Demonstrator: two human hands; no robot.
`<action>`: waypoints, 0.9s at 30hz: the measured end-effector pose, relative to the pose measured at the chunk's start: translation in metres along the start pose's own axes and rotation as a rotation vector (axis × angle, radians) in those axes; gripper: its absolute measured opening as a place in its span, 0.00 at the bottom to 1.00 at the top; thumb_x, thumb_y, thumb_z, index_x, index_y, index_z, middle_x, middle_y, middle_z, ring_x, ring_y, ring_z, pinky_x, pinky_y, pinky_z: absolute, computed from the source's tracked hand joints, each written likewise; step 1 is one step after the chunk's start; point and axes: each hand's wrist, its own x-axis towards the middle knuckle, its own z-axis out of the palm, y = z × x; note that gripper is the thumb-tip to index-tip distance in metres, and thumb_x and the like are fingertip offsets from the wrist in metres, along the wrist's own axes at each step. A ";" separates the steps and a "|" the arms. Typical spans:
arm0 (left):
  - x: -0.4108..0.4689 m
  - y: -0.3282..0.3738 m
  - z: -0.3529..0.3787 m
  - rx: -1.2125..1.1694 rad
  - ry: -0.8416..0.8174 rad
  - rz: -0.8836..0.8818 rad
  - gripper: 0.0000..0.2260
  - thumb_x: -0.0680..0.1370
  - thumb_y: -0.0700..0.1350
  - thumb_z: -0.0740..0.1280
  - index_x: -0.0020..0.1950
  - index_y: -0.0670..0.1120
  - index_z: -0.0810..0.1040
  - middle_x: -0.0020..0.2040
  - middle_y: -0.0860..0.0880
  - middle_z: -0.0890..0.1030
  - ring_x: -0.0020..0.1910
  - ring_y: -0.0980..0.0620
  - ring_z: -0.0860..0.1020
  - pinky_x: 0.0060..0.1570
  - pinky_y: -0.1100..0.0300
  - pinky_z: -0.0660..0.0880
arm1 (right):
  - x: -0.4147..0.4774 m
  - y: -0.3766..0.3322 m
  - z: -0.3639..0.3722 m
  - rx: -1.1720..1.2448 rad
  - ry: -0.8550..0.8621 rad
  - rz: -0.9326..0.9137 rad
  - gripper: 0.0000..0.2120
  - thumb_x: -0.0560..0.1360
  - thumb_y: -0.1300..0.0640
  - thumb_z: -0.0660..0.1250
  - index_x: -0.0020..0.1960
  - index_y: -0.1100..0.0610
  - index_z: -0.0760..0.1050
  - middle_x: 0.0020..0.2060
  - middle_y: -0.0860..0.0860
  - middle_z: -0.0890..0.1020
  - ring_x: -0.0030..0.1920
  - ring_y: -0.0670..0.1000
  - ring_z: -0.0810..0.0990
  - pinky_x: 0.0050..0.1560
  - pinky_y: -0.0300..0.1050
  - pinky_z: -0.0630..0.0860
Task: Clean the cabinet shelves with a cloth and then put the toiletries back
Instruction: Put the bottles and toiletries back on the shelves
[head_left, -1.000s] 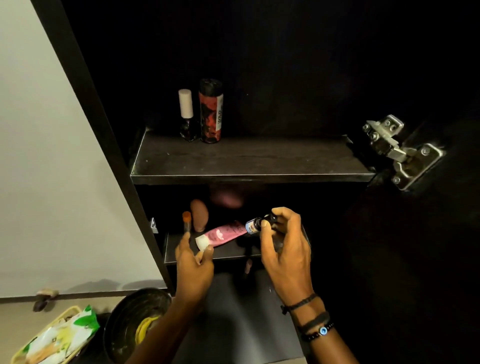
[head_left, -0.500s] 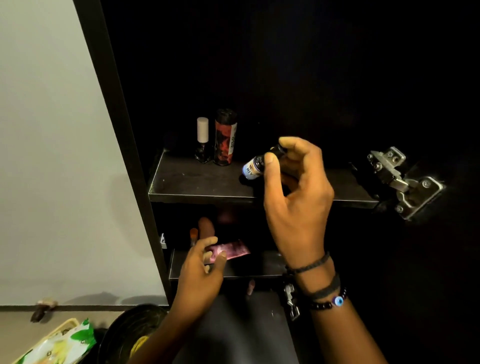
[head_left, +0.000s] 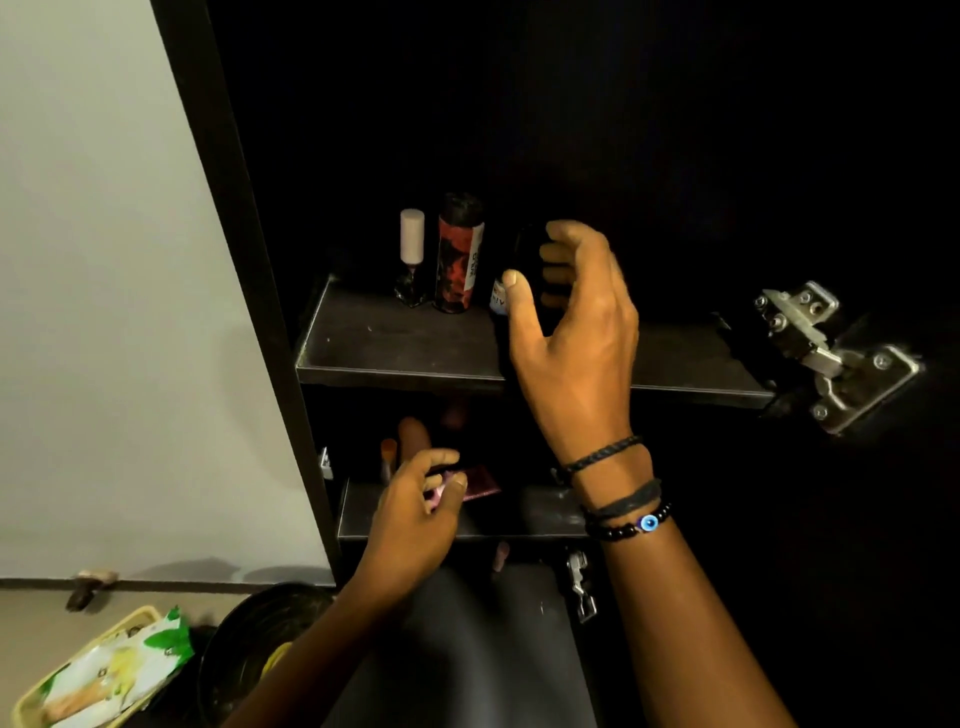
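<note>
**Dark bottle at upper shelf, pink tube at lower shelf**

Surface and room: pale wall (head_left: 104, 312) fills the left of the view. Right of it, an open dark cabinet (head_left: 249, 260); its interior is very dim and the back is not readable. Upper shelf (head_left: 405, 348) is dark with small pale specks on its top face. Lower shelf (head_left: 519, 514) sits nearer and lower, also speckled. Metal hinge (head_left: 831, 353) at far right of the upper shelf. On the floor at lower left: a dark round bowl (head_left: 244, 660) and a yellow-rimmed basket (head_left: 62, 691) holding a green and white packet (head_left: 124, 670).

Task items: on the upper shelf, far left, a red and black can (head_left: 460, 260) stands upright with a black cap. Just left of it, a small dark bottle with white cap (head_left: 412, 260), upright. Just right of the can, a dark roll-on bottle (head_left: 511, 280) with a white label patch near its base, upright or nearly so; base contact with the shelf is hidden. On the lower shelf, a pink tube (head_left: 475, 486) lies flat; an orange-tipped stick (head_left: 388, 457) and a tan rounded object (head_left: 414, 436) stand behind it.

Grip: right hand (head_left: 571, 332) is curled around the roll-on bottle, thumb on its near side, fingers wrapped on the far right. Left hand (head_left: 415, 514) pinches the white end of the pink tube, narrow gap between thumb and fingers. Bracelets (head_left: 623, 514) on the right wrist.
</note>
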 end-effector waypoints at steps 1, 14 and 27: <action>-0.001 -0.001 0.000 0.014 -0.001 0.013 0.09 0.76 0.42 0.66 0.54 0.53 0.76 0.58 0.47 0.79 0.56 0.52 0.79 0.55 0.59 0.75 | -0.009 -0.001 -0.003 -0.008 0.047 -0.016 0.15 0.76 0.58 0.68 0.61 0.60 0.72 0.54 0.51 0.78 0.54 0.47 0.76 0.54 0.36 0.73; -0.042 -0.051 0.014 0.082 -0.088 -0.051 0.07 0.78 0.38 0.63 0.53 0.47 0.78 0.49 0.48 0.81 0.47 0.53 0.80 0.52 0.55 0.76 | -0.266 0.142 0.011 -0.089 -0.251 0.471 0.07 0.76 0.64 0.65 0.53 0.58 0.74 0.51 0.54 0.77 0.53 0.42 0.69 0.59 0.31 0.67; -0.056 -0.056 0.019 0.225 -0.161 -0.057 0.10 0.75 0.46 0.62 0.55 0.52 0.76 0.52 0.51 0.81 0.53 0.55 0.80 0.56 0.52 0.78 | -0.278 0.251 0.088 -0.412 -1.086 0.519 0.19 0.79 0.53 0.59 0.67 0.62 0.69 0.59 0.64 0.77 0.61 0.63 0.75 0.60 0.53 0.70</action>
